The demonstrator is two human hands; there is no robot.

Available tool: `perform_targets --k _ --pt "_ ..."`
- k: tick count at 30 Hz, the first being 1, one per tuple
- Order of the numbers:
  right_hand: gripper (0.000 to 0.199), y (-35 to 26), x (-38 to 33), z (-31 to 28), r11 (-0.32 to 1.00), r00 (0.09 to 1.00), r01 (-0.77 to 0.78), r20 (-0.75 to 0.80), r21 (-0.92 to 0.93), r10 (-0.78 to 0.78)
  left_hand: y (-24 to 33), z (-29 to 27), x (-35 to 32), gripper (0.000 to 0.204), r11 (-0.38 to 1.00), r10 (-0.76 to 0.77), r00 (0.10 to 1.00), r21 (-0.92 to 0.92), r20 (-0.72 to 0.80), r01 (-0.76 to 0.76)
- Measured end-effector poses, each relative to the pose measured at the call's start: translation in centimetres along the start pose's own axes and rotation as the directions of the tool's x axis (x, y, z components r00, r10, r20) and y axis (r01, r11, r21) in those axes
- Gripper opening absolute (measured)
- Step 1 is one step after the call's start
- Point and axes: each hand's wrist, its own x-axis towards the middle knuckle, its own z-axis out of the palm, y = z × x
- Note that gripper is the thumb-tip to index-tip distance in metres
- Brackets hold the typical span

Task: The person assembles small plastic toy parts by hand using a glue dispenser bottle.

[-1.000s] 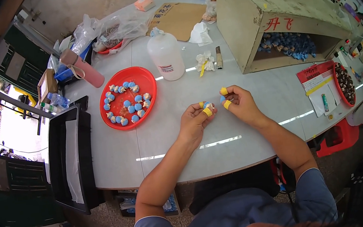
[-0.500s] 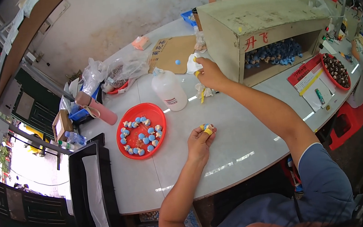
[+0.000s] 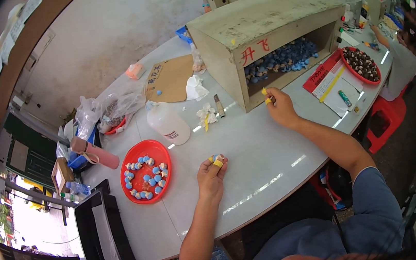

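My left hand [image 3: 211, 179], with yellow tape on its fingers, is closed around a small blue-and-white piece [image 3: 215, 158] above the near part of the table. Most of that piece is hidden by the fingers. My right hand [image 3: 282, 108] hovers just in front of the beige box [image 3: 258, 34], near its open front. Its taped thumb and forefinger point toward the box, slightly apart, with nothing visible between them. Inside the box lies a heap of blue pieces [image 3: 282, 58]. A crumpled white tissue [image 3: 195, 88] rests by the cardboard sheet [image 3: 168, 77].
A red plate [image 3: 169, 182] with blue-and-cream balls stands left, beside a white plastic bottle [image 3: 168, 124] and a pink flask [image 3: 95, 153]. A black bin [image 3: 88, 235] is at the table's left edge. A red bowl [image 3: 361, 65] of dark pieces sits right. Co-workers sit beyond.
My right hand has let go of the white tissue and moved right, to the front of the box. The left hand keeps the small piece. The view has turned to the right.
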Motion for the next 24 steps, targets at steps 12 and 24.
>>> perform_targets --k 12,24 --pt "0.038 4.2 10.5 -0.5 0.790 0.934 -0.171 0.159 -0.588 0.320 0.0 0.0 -0.1 0.026 0.999 -0.038 0.999 -0.001 -0.022 0.038" --pt "0.011 -0.1 1.3 -1.4 0.895 0.909 -0.383 0.267 0.229 0.320 0.2 0.3 -0.2 0.026 1.000 -0.026 0.999 -0.003 -0.023 0.026"
